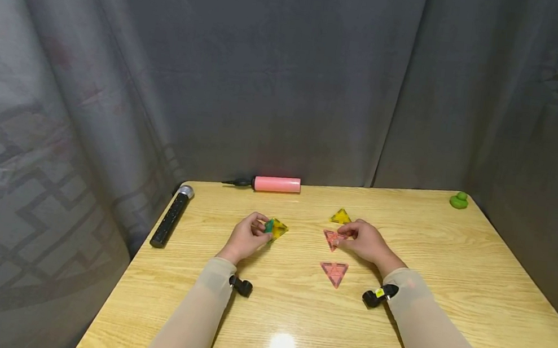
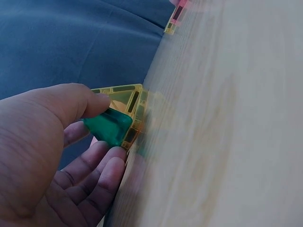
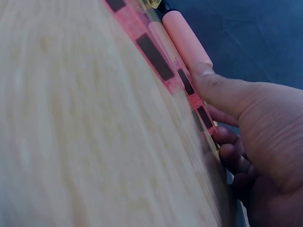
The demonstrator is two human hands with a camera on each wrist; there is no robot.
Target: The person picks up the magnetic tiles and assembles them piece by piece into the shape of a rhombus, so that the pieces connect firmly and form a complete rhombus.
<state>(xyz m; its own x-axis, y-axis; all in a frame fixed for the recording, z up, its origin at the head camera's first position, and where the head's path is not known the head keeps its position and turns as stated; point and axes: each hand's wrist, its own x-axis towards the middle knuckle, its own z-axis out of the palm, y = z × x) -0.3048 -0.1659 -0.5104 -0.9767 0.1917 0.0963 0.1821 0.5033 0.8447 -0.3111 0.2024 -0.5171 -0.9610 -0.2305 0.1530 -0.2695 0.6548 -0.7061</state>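
Left hand [image 1: 245, 239] grips a yellow-green block [image 1: 278, 229]; right hand [image 1: 366, 241] pinches the far pink triangle [image 1: 331, 238], a yellow triangle [image 1: 341, 217] beyond.

At the right side of the frame is the right hand [image 3: 270, 132], its thumb and curled fingers holding the edge of a pink tile [image 3: 193, 94] with dark strips. A second pink tile [image 3: 144, 40] lies at the upper left of the first. A pink cylinder [image 3: 184, 35] and part of a yellow piece [image 3: 154, 4] are at the top. The blurred wooden tabletop [image 3: 80, 127] fills the left; dark blue cloth [image 3: 260, 38] covers the upper right.
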